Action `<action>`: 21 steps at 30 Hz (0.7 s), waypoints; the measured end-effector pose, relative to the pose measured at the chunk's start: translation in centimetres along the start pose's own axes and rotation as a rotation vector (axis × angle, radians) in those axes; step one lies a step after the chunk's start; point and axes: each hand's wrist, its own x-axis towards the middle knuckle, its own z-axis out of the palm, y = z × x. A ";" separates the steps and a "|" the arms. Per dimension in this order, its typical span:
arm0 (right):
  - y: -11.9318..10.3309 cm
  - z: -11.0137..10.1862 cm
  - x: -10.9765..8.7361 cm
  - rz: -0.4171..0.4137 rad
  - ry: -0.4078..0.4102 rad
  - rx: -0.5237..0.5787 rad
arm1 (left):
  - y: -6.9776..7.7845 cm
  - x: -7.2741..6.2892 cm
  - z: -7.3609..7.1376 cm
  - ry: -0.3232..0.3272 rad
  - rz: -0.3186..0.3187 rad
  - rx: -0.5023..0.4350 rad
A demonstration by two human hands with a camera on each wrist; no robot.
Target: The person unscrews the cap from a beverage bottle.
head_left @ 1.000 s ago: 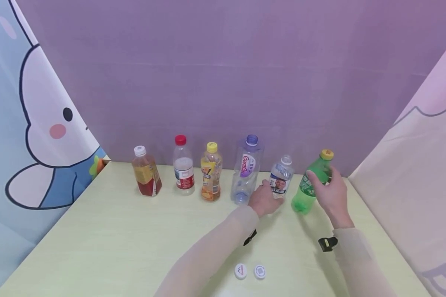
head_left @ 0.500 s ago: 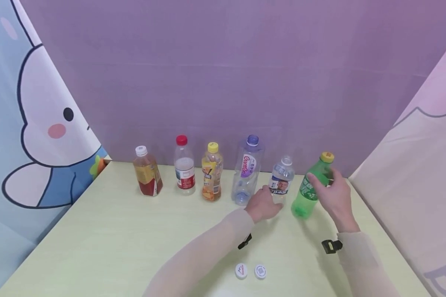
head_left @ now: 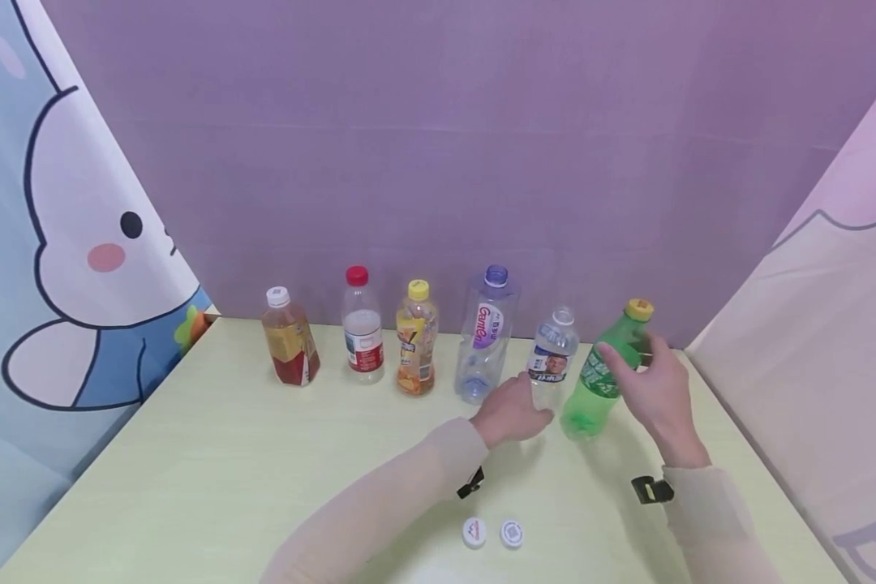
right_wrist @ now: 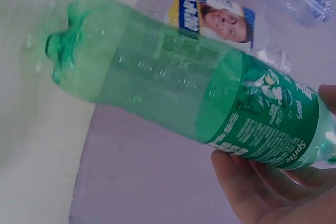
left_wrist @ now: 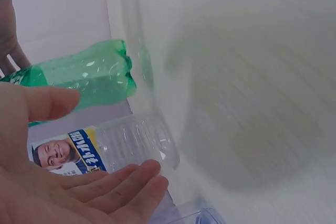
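Green tapered plastic bottle (head_left: 599,376): right hand (head_left: 657,397) grips, likely positioning it near right edge of tabletop (head_left: 285,462). Left hand (head_left: 513,412) unclasped; next move needs steadiness.

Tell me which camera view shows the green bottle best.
The right wrist view: the green bottle spans much of the frame, and its label is large enough to read "Sprite". The head view shows it smaller, but with its cap; the left wrist view shows mainly its lower part.

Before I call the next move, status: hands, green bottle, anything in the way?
Right hand grips green bottle, tilted, yellow cap on. Left hand beside small clear bottle, gripping nothing. That clear bottle stands close by, possibly in the way.
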 end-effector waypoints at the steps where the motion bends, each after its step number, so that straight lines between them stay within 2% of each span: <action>1: -0.2 0.0 -0.1 -0.005 0.002 0.000 | -0.1 -0.2 0.0 -0.001 0.013 -0.007; 10: -2.1 -0.2 -1.0 -0.027 0.000 0.028 | -0.1 -1.6 -0.4 0.005 0.110 -0.088; 17: -2.9 0.2 -1.6 -0.052 -0.008 0.057 | 0.0 -2.3 -0.8 0.000 0.122 -0.156; 21: -3.3 0.4 -1.9 -0.058 -0.010 0.066 | -0.1 -2.6 -0.8 0.018 0.155 -0.193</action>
